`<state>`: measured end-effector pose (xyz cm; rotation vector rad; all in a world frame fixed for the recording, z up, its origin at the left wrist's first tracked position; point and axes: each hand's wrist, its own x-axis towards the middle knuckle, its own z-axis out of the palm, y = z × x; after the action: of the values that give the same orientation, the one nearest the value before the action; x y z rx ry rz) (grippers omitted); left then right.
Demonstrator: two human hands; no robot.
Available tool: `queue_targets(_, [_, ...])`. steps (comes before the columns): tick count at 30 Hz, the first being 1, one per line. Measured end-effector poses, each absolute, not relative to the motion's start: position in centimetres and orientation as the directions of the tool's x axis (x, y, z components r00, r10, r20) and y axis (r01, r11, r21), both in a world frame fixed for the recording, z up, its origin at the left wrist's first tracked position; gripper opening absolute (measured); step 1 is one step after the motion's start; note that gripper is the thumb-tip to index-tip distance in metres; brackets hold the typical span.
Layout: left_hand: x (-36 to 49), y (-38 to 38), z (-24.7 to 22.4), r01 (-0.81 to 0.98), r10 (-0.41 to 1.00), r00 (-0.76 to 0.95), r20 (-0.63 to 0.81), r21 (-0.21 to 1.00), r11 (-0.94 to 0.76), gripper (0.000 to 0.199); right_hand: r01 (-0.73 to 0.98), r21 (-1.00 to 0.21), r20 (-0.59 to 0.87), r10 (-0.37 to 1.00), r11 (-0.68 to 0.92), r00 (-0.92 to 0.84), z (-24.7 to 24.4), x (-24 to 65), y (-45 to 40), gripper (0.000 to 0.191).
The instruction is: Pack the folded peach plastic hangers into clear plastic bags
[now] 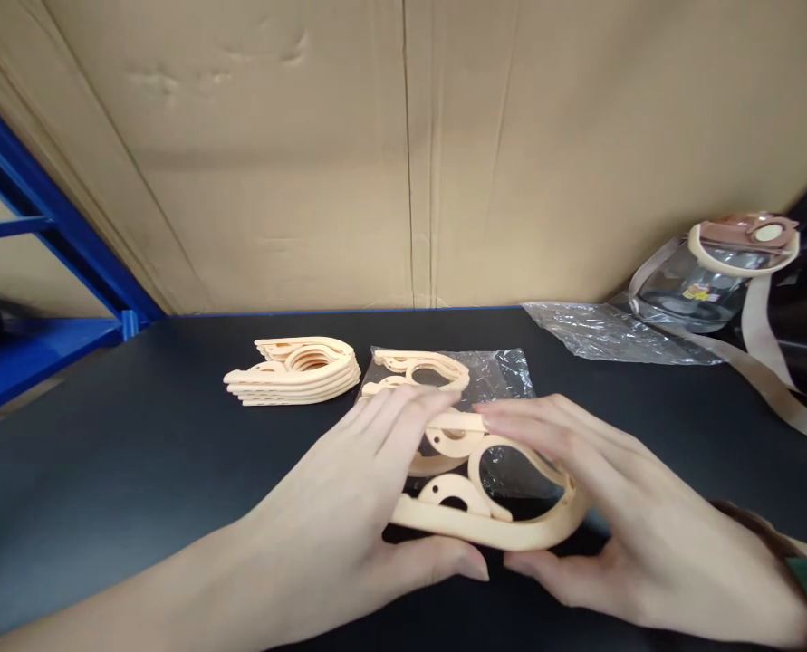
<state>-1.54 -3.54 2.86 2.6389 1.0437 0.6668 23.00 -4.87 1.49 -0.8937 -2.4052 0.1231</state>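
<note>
A cream plastic folding hanger [512, 534], folded up into a loop, is held between my two hands just above the table. My left hand [349, 498] is closed round its left end, thumb along the near edge and fingers over the far side. On the curved right end my right hand [620, 507] is closed, with its thumb below. Behind it another cream hanger [437, 371] lies on a clear plastic bag [498, 371]. A further cream piece [430, 466] shows partly between my hands; the rest is hidden.
Left of the bag, several folded cream hangers [301, 380] are stacked on the black table [138, 435]. At the back right stand a clear bottle [715, 281] with a strap and a crumpled plastic bag [580, 330]. Cardboard [273, 163] walls the back; a blue metal frame [83, 254] is left.
</note>
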Motion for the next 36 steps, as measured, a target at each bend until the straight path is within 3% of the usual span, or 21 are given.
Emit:
queue_targets(2, [-2.0, -3.1, 2.4, 0.624, 0.732, 0.610, 0.304, 0.386, -0.680, 0.082, 0.611, -0.258, 0.493, 0.646, 0.748, -0.583, 1.8, 23.8, -3.7, 0.074])
queue_targets(6, [-2.9, -1.7, 1.4, 0.722, 0.817, 0.541, 0.201, 0.386, -0.574, 0.072, 0.796, -0.156, 0.518, 0.735, 0.584, -0.438, 2.8, 27.6, 0.1, 0.068])
queue_targets(11, [-3.2, -1.1, 0.7, 0.788, 0.866, 0.490, 0.097, 0.376, -0.488, 0.067, 0.841, -0.053, 0.288, 0.815, 0.538, -0.503, 4.0, 32.4, 2.9, 0.080])
queue_targets(13, [-3.0, -1.2, 0.6, 0.787, 0.872, 0.482, 0.084, 0.396, -0.473, 0.066, 0.818, -0.078, 0.207, 0.812, 0.570, -0.546, 4.1, 32.8, 2.9, 0.080])
queue_targets(17, [-2.7, -1.4, 0.6, 0.785, 0.880, 0.469, 0.079, 0.420, -0.456, 0.063, 0.743, -0.258, 0.114, 0.783, 0.617, -0.611, 3.4, 31.5, 2.4, 0.080])
queue_targets(25, [-3.5, -0.3, 0.4, 0.743, 0.817, 0.574, 0.057, 0.384, -0.548, 0.058, 0.655, -0.567, 0.176, 0.851, 0.499, -0.495, 1.3, 28.4, 2.6, 0.068])
queue_targets(32, [-3.0, -0.4, 1.0, 0.680, 0.765, 0.642, 0.054, 0.422, -0.600, 0.054, 0.665, -0.534, 0.247, 0.848, 0.523, -0.468, -0.3, 26.9, 2.6, 0.075])
queue_targets(36, [-2.8, -0.7, 0.8, 0.650, 0.766, 0.638, 0.078, 0.479, -0.590, 0.051, 0.793, -0.403, 0.207, 0.890, 0.457, -0.407, -0.1, 27.1, 2.5, 0.083])
